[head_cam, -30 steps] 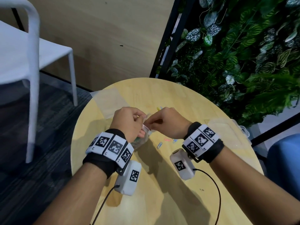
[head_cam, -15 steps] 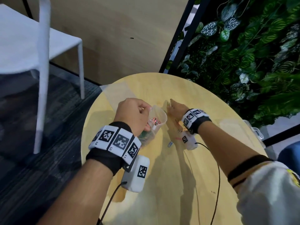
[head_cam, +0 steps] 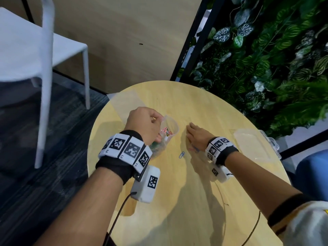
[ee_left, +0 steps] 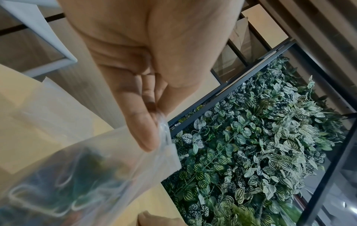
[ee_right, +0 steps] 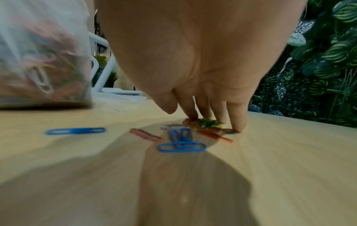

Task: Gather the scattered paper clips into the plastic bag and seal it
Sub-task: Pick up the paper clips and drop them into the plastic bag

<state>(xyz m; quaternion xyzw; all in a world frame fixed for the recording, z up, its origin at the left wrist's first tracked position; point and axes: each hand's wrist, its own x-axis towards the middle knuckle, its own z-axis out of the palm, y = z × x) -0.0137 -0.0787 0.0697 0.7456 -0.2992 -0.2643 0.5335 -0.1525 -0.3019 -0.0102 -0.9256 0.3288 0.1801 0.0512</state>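
From the head view, the left hand (head_cam: 144,124) holds the clear plastic bag (head_cam: 167,134) upright over the round wooden surface (head_cam: 195,201), fingers curled around its upper edge so that the mouth gapes toward the right; coloured paper clips show through the film at its bottom. The right hand (head_cam: 196,134) lies low on the surface just beside the bag, fingers stretched forward and flat, gripping nothing. A single blue paper clip (head_cam: 181,155) lies on the wood between the two wrists, and a clear plastic box (head_cam: 255,146) sits near the right rim. A white chair (head_cam: 44,55) stands on the dark carpet to the left, and a wall of leaves (head_cam: 266,59) fills the far right. In the left wrist view, the thumb and fingers (ee_left: 142,131) pinch the bag's (ee_left: 81,175) rim, with blurred clips visible inside the film below. In the right wrist view, the straight fingertips (ee_right: 236,123) press down onto a small heap of green, yellow and red paper clips (ee_right: 209,124) on the surface (ee_right: 270,175); a few loose clips, two blue ones (ee_right: 181,143), a pink one (ee_right: 144,135) and one more blue (ee_right: 75,131) farther left, lie nearer the camera. The filled bag (ee_right: 42,61) rests at the left, blurred.
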